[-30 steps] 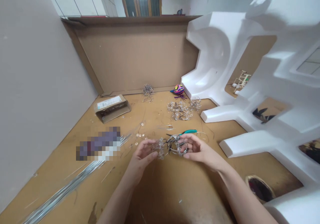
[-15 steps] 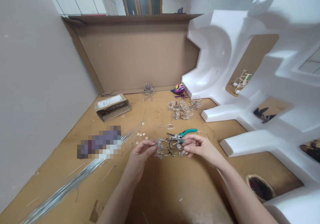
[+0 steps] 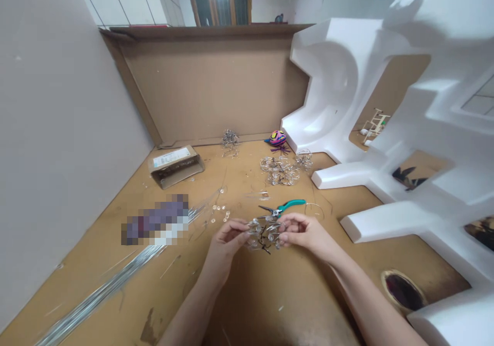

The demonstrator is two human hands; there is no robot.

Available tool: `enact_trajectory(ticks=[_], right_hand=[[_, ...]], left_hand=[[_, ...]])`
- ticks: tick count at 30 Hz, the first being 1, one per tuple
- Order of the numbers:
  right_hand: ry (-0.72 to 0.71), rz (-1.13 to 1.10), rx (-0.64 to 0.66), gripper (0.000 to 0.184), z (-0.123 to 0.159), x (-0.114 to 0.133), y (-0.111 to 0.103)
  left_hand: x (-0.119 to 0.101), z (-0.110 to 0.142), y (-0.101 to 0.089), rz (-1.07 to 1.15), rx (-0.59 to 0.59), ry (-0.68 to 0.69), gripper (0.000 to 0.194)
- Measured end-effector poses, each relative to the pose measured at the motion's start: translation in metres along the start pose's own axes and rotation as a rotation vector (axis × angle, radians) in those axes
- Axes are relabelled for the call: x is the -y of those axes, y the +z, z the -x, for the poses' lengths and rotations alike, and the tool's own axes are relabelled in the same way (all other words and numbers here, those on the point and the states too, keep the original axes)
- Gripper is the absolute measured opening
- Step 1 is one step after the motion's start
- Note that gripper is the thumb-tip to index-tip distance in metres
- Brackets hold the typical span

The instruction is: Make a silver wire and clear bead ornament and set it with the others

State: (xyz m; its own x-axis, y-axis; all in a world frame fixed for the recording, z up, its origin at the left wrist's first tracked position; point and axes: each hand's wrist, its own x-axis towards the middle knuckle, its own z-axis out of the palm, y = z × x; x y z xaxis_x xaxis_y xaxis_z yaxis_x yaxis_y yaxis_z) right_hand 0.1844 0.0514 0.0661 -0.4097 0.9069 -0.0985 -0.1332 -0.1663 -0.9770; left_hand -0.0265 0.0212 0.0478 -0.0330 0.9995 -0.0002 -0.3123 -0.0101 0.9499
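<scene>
Between my two hands is a small bent-wire piece with clear beads (image 3: 264, 234), with dark twists of wire at its middle. My left hand (image 3: 230, 238) pinches its left side between thumb and fingers. The right side is in the fingertips of my right hand (image 3: 299, 231). Just beyond the piece lie teal-handled pliers (image 3: 288, 206), their jaws pointing left. Several loose clear beads (image 3: 218, 211) are scattered past my left hand. Farther back sits a cluster of similar wire-and-bead pieces (image 3: 281, 170).
A bundle of straight wires (image 3: 116, 279) runs along the left, beside a pixelated purple object (image 3: 156, 221). Behind it stands an open small cardboard box (image 3: 176, 166). White foam packing (image 3: 363, 227) fills the right side. A colourful round object (image 3: 277, 138) and a wire heap (image 3: 230, 138) are at the back.
Both hands have come slightly nearer to me and closer together with the wire-and-bead piece, which now looks narrower. The pliers' jaws show more fully.
</scene>
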Motion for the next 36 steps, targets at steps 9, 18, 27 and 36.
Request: enact_trajectory(ticks=[9,18,27,36], right_hand=[[0.012,-0.164,-0.058,0.033,0.002,0.002,-0.004],[-0.027,-0.229,-0.071,0.031,-0.001,-0.004,0.006],[-0.042,-0.189,-0.095,0.033,0.0,-0.002,0.008],[-0.034,0.158,-0.058,0.055,0.0,0.0,-0.004]], left_hand=[[-0.003,-0.005,-0.001,0.293,-0.065,-0.133,0.018],[-0.002,0.0,0.005,0.329,-0.134,-0.071,0.018],[-0.007,0.001,0.008,0.307,-0.146,-0.052,0.018],[-0.009,-0.007,-0.005,0.161,-0.172,-0.054,0.02]])
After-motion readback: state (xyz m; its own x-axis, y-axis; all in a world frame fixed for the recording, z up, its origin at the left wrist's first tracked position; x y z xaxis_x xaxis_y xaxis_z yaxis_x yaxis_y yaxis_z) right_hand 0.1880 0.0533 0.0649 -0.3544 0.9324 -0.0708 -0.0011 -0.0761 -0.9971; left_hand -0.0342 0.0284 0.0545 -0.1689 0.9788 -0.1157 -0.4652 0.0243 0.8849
